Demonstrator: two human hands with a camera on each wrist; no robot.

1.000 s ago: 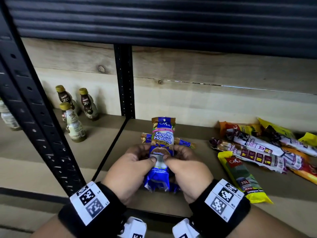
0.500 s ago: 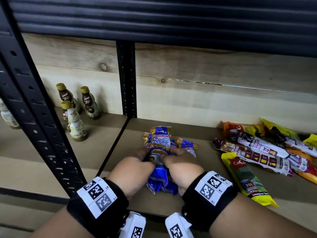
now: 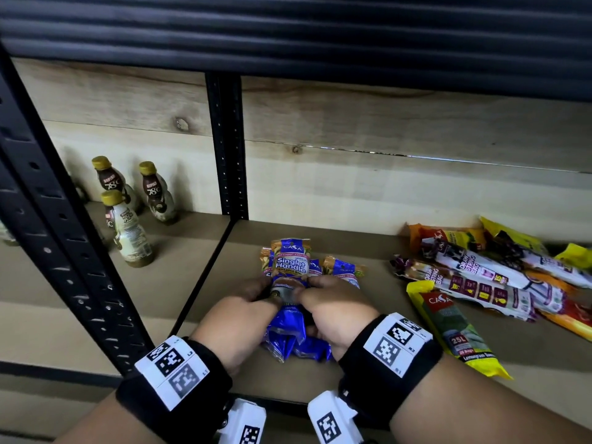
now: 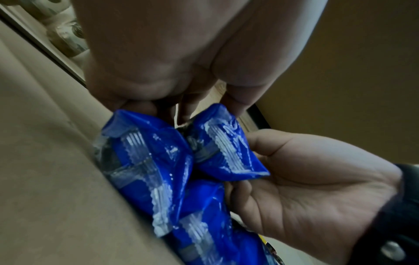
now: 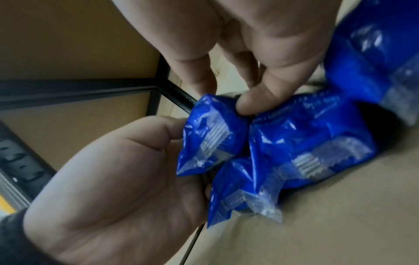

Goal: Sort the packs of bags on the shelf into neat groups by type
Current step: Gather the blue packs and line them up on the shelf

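You have a small heap of glossy blue plastic packs of singlet-handle garbage bags [image 3: 290,277] on the brown board shelf [image 3: 368,373], toward its front, just right of the black perforated steel upright [image 3: 227,149]. I count three or maybe four blue packs; the overlap makes it hard to settle. Your left hand [image 3: 238,318] and right hand [image 3: 336,312] both curl round the topmost pack, thumbs meeting on its label. The wrist views show what the head view hides: the crimped clear-and-blue bottom seals [image 4: 145,172] of three packs fanned out below your palms, and your right hand's fingertips [image 5: 251,104] pinching into the wrapper.

Well apart to the right lies a loose jumble of other packs: two white-and-purple drawstring bag packs [image 3: 474,283], one long yellow 25L pack [image 3: 455,328] nearest you, and more yellow and orange ones behind, too overlapped to count. In the left bay stand three brown-labelled coffee bottles with gold caps [image 3: 128,232].
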